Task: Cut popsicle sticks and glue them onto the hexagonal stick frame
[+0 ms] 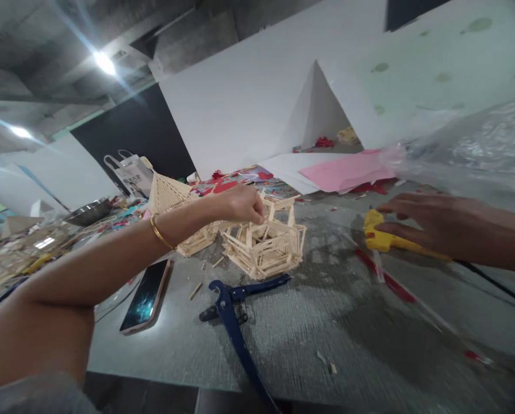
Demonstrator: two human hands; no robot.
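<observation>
My left hand (244, 204), with a gold bangle on its wrist, is closed over the upper left of a lattice model of thin wooden sticks (270, 250). What its fingers hold, if anything, is hidden. At the right, my right hand (425, 221) has its fingers apart, over a yellow glue gun (378, 232) lying on its side with a black cord. A blue-handled cutter (235, 322) rests on the table in front of the model. Behind my left forearm stands a cone-shaped stick roof (166, 192) above another stick structure.
A phone (146, 296) lies at the left of the grey table (313, 356). Red strips (387, 276) lie near the glue gun. Pink paper (348, 171), clear plastic wrap (468, 152) and coloured scraps are farther back. A metal bowl (89, 213) sits at the far left.
</observation>
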